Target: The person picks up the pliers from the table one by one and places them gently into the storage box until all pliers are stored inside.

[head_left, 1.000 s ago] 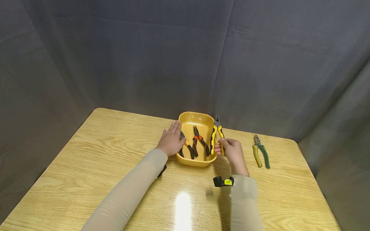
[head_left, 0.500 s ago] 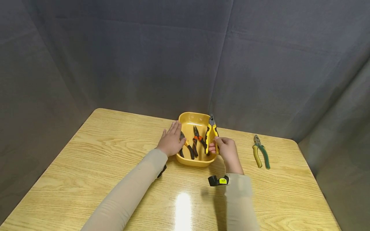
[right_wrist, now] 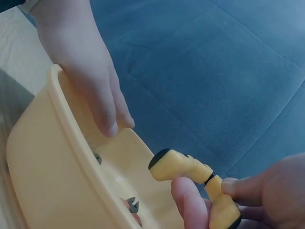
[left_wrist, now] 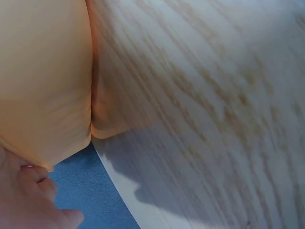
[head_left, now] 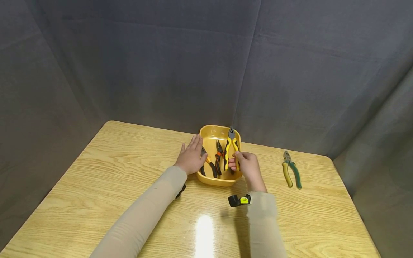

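My left hand lies with extended fingers over the left rim of a yellow plastic basin. Over the basin's right part, my right hand holds combination pliers by one yellow-and-black handle, jaws pointing away and handles spread. The right wrist view shows the thumb and fingers on that yellow handle, above the rim. Inside the basin are long-nose pliers with orange-and-black handles, partly covered by the held pair. Left of them lie pliers with black-and-orange handles, partly hidden by my left hand.
Pliers with one yellow and one green handle lie on the wooden table to the right. Dark grey cloth hangs behind the table and along its sides. The basin stands near the table's back edge.
My right hand has moved left with the yellow-and-black pliers, from the basin's right rim to over its inside. The left hand and the basin have stayed put.
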`<state>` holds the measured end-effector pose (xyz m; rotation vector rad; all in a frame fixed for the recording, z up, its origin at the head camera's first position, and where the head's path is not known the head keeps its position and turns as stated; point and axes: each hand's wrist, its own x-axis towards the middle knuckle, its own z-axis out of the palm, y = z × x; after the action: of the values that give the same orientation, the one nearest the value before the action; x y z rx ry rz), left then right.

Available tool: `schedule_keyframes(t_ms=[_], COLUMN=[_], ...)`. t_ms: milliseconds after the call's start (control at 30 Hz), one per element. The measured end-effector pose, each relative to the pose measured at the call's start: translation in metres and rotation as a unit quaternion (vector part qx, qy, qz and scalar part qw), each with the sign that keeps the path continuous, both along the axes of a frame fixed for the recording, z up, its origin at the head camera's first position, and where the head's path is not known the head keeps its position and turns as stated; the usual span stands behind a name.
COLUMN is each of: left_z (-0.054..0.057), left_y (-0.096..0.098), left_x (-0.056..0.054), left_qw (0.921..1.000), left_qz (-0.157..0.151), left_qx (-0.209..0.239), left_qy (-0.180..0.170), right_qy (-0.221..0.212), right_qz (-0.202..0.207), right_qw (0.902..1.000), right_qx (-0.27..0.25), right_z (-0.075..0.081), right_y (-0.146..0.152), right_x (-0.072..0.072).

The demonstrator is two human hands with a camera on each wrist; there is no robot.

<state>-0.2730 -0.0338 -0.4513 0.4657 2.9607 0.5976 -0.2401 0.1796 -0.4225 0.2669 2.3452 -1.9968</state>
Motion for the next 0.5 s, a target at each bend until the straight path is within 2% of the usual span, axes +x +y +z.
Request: schedule_keyframes(t_ms=[267, 500], left_z=[-0.006, -0.004], left_y=[0.001, 0.002], left_x=[-0.004, -0.003], left_qw=[1.0, 0.9999], left_qz=[0.006, 0.011], left_qx=[0.003, 0.005], left_qy=[0.003, 0.009], right_qy=[-0.004, 0.001], right_qz=[-0.004, 0.003], right_qw=[1.0, 1.0], right_qx=[-0.007, -0.006], right_z=[-0.001, -0.002], right_y=[-0.01, -0.016], right_x=[-0.005, -0.01])
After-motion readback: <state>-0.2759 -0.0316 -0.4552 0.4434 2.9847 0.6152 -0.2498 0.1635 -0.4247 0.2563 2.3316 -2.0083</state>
